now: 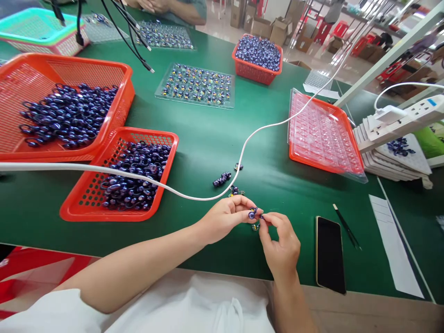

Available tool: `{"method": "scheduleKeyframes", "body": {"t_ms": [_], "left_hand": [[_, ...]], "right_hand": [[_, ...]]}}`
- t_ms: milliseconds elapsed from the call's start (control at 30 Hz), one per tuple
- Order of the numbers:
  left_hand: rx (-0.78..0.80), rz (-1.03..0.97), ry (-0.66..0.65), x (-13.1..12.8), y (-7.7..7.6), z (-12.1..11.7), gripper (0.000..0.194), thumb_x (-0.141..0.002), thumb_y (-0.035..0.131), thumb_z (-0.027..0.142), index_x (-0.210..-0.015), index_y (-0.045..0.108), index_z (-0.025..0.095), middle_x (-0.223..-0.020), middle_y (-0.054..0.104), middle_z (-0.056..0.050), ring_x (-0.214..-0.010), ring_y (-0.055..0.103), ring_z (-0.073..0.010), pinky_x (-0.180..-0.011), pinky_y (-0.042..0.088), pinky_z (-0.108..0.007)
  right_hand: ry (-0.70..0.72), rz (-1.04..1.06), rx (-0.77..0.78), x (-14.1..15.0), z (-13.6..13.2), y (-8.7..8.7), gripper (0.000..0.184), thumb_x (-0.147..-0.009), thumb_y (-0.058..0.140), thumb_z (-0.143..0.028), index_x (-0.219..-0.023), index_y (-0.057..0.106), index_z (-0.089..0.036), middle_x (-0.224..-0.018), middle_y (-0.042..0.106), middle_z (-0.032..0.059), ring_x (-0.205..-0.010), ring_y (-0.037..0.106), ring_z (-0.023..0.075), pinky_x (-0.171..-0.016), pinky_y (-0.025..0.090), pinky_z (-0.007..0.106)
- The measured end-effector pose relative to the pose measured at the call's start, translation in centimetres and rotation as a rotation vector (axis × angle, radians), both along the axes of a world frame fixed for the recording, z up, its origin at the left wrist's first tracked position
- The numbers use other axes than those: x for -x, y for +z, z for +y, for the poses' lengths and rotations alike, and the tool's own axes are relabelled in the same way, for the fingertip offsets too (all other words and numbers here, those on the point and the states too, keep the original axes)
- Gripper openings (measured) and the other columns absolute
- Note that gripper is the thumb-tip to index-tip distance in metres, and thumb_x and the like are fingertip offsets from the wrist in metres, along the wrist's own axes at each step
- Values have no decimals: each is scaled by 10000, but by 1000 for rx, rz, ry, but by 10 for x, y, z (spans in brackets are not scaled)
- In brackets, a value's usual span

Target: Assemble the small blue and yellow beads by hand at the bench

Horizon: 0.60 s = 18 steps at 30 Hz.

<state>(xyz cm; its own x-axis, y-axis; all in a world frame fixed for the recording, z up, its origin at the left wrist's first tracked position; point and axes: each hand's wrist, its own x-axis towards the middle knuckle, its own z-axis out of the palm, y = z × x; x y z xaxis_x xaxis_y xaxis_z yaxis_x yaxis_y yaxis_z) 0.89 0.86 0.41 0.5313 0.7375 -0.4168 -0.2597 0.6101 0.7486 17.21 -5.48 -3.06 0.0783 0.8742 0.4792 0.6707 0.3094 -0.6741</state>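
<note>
My left hand [231,215] pinches a small shiny purple round part [251,214] between thumb and fingertips. The fingers of my right hand [281,243] are closed on a tiny dark piece [262,217] right beside it; its exact kind is too small to tell. Just under the fingertips, another small part [255,227] lies on the green table. Beyond my left hand sit a short row of dark purple parts [222,179], a single part [238,166] and a small cluster [236,191] with yellow bits.
Red baskets [152,215] of purple parts stand left. A white cable [194,199] crosses the table. Farther off are a filled clear tray [194,105] and a red basket [256,74]. Clear trays [326,129], a phone [330,254], tweezers [347,226] and paper [395,245] lie right.
</note>
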Motion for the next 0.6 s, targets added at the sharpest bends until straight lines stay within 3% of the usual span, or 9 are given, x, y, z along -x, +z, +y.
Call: {"method": "scheduleKeyframes", "body": {"t_ms": [233, 433, 600], "left_hand": [[-58, 39, -14, -1, 0, -1, 277, -712, 779, 229, -924, 683, 78, -819, 689, -65, -740, 647, -112, -746, 535, -236], [-42, 43, 0, -1, -4, 0, 212, -699, 780, 190, -877, 723, 93, -792, 708, -64, -704, 661, -101, -699, 541, -190], [-66, 64, 23, -2, -7, -2, 154, -700, 771, 157, -840, 733, 107, -782, 713, -54, -704, 668, -93, -688, 546, -164]], "right_hand": [[148, 544, 320, -2, -5, 3, 188, -849, 571, -155, -1006, 638, -234, -967, 599, 20, -835, 616, 53, -733, 556, 178], [116, 697, 402, 0, -5, 0, 164, -844, 595, -193, -1002, 624, -227, -952, 606, 7, -790, 631, 48, -718, 559, 164], [191, 715, 388, -6, -3, -2, 152, -838, 596, -169, -964, 660, -227, -935, 590, 16, -798, 612, 57, -687, 554, 186]]}}
